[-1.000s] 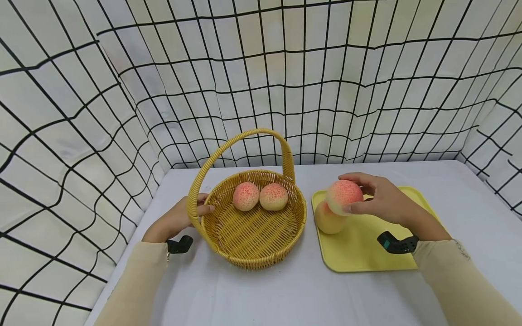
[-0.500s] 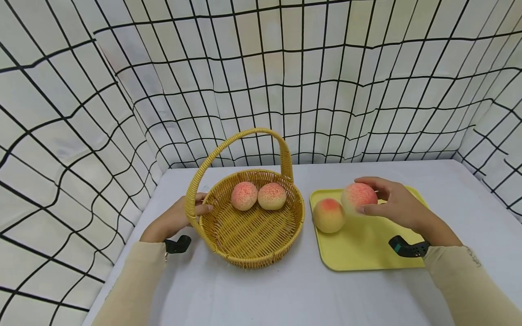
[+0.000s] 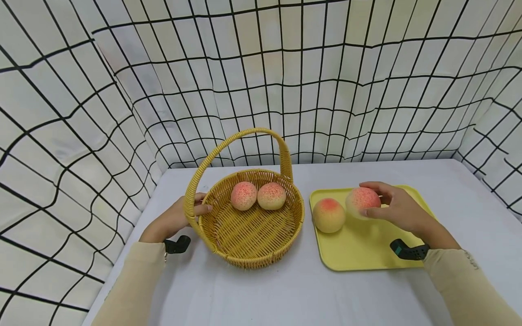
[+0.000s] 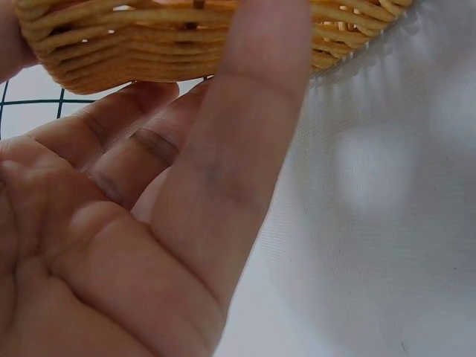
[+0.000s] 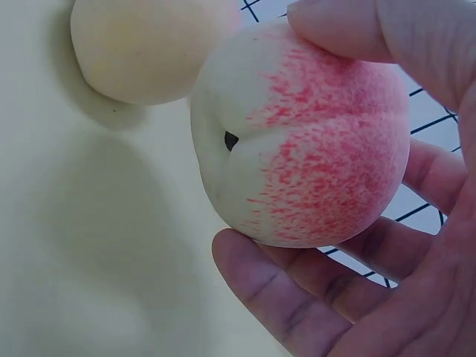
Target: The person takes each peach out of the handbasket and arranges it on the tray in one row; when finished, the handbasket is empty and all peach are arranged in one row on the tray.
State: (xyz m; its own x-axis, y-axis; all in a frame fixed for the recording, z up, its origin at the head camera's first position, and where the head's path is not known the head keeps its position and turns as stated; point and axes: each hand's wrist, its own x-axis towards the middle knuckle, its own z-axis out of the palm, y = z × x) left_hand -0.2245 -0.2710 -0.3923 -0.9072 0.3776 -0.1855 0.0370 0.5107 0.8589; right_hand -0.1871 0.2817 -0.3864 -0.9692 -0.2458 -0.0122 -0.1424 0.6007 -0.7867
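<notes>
Closest in, two cream sleeves (image 3: 130, 285) (image 3: 461, 285) reach over the white surface (image 3: 285, 294), each wrist wearing a small black device (image 3: 177, 245) (image 3: 408, 250). Of the two hands, the left hand (image 3: 173, 219) grips the near-left side of a round wicker basket (image 3: 257, 235), its thumb up over the rim and its other fingers lower down against the outside. The right hand (image 3: 405, 210) holds a pink-and-cream peach (image 3: 360, 201), thumb on one side and fingers round the other, over a yellow tray (image 3: 367, 249); I can't tell whether the fruit touches it. Just beside, at the tray's left edge, sits a yellower peach (image 3: 328, 215) with a reddish top. The tray lies a little to the right of the basket. Toward the back of the basket, two speckled peaches (image 3: 244, 196) (image 3: 272, 196) rest side by side under the tall arched handle (image 3: 257, 130). Beyond the surface, white sheeting (image 3: 271, 102) rises behind black netting (image 3: 302, 86).
</notes>
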